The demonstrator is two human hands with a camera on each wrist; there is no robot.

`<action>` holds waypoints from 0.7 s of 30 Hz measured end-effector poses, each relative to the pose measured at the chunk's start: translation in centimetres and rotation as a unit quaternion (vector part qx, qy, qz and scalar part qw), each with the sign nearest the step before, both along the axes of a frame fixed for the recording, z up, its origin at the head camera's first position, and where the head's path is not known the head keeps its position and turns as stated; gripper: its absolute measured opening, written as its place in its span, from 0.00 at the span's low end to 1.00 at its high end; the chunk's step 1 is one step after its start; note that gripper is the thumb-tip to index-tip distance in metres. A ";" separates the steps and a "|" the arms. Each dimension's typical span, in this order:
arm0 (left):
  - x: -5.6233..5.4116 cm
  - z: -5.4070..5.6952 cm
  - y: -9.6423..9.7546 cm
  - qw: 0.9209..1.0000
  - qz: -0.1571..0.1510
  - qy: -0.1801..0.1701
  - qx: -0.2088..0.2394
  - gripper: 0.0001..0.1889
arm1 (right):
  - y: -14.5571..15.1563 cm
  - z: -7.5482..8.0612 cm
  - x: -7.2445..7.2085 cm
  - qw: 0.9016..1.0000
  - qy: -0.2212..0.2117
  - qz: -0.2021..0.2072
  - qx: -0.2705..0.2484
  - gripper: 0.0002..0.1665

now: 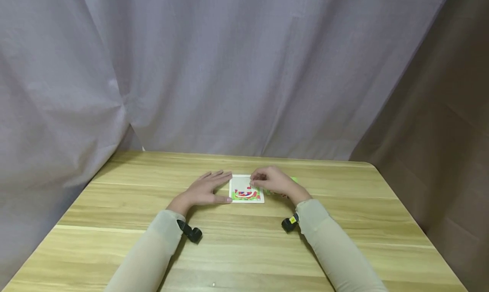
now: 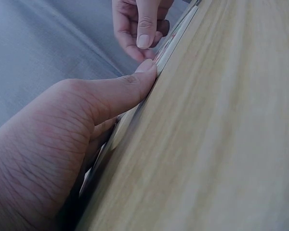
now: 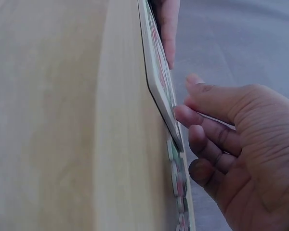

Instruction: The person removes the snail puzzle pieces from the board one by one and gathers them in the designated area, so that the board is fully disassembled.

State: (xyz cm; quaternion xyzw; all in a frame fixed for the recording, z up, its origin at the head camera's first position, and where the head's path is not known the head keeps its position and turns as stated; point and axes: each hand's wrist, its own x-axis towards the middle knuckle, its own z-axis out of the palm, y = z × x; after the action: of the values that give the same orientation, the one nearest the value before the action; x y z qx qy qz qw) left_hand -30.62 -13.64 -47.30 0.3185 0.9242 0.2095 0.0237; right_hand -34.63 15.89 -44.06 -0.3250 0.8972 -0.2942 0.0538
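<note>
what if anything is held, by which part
Left hand touches the white square puzzle board at its left edge; whether the right hand pinches anything can't be told.

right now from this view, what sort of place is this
Likely a curtained-off recording setup: a grey curtain hanging behind a wood-grain table, and a black device at each wrist.

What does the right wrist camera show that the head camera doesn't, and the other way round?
Only the right wrist view shows the palm side of the right hand, the white-rimmed board nearly edge-on, and loose pieces side-on.

Only the head view shows the left sleeve, the right sleeve, the black wrist devices, the brown curtain and the board from above.

Both include the two hands, the left hand only partly at the wrist, plus the board, some loose pieces, the table and grey curtain.
</note>
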 end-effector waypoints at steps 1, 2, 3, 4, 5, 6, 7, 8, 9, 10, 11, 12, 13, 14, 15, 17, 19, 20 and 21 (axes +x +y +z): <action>0.0 0.1 0.0 1.000 0.001 0.000 -0.002 0.49 | 0.0 0.0 0.0 1.000 -0.004 -0.002 -0.002 0.13; -0.1 0.1 -0.1 1.000 0.000 0.001 -0.002 0.49 | 0.1 0.0 0.0 1.000 -0.006 -0.004 -0.002 0.13; -0.1 0.1 -0.1 1.000 0.000 0.000 0.000 0.49 | 0.1 0.0 0.0 1.000 -0.007 -0.007 -0.002 0.12; -0.1 0.1 -0.2 1.000 -0.001 0.000 -0.001 0.49 | 0.1 0.0 0.0 1.000 -0.010 -0.007 -0.005 0.12; -0.1 0.1 -0.2 1.000 0.000 0.001 -0.003 0.49 | 0.1 0.0 0.0 1.000 -0.012 -0.005 -0.007 0.12; -0.1 0.0 -0.2 1.000 -0.001 0.001 -0.003 0.49 | 0.1 0.0 0.1 1.000 -0.014 -0.005 -0.006 0.11; -0.2 -0.1 -0.3 1.000 -0.001 0.001 -0.003 0.49 | 0.1 -0.1 0.1 1.000 -0.016 -0.002 -0.007 0.11; -0.2 -0.2 -0.3 1.000 -0.001 0.002 -0.002 0.49 | 0.0 -0.1 0.1 1.000 -0.016 0.001 -0.006 0.10; -0.2 -0.2 -0.3 1.000 0.000 0.002 -0.003 0.49 | 0.0 -0.1 0.2 1.000 -0.017 0.004 -0.006 0.11; -0.3 -0.3 -0.3 1.000 0.000 0.003 -0.004 0.49 | -0.1 0.0 0.3 1.000 -0.017 0.008 -0.007 0.11; -0.3 -0.3 -0.4 1.000 0.001 0.003 -0.004 0.50 | -0.1 0.0 0.3 1.000 -0.017 0.010 -0.005 0.11; -0.3 -0.4 -0.4 1.000 0.001 0.003 -0.004 0.50 | -0.1 0.1 0.4 1.000 -0.017 0.013 -0.003 0.11; -0.3 -0.3 -0.3 1.000 0.001 0.003 -0.003 0.49 | -0.2 0.1 0.4 1.000 -0.016 0.018 -0.003 0.12; -0.3 -0.3 -0.4 1.000 0.001 0.003 -0.003 0.49 | -0.2 0.2 0.4 1.000 -0.016 0.019 0.000 0.12; -0.3 -0.2 -0.4 1.000 0.001 0.003 -0.002 0.49 | -0.2 0.2 0.4 1.000 -0.016 0.021 0.002 0.12; -0.2 -0.1 -0.4 1.000 0.002 0.001 -0.001 0.49 | -0.2 0.3 0.5 1.000 -0.015 0.024 0.005 0.11; -0.2 -0.1 -0.4 1.000 0.002 0.001 0.001 0.49 | -0.3 0.3 0.5 1.000 -0.011 0.026 0.006 0.11; -0.2 -0.1 -0.4 1.000 0.002 0.001 0.001 0.49 | -0.3 0.3 0.5 1.000 -0.012 0.026 0.006 0.10; -0.1 0.0 -0.4 1.000 0.002 0.000 0.001 0.49 | -0.3 0.3 0.5 1.000 -0.011 0.028 0.005 0.11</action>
State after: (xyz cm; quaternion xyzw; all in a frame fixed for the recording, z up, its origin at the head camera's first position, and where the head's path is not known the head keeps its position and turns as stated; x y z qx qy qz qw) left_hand -30.76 -14.04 -47.35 0.3172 0.9245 0.2102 0.0228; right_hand -34.14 15.57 -43.71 -0.3463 0.8885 -0.2921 0.0737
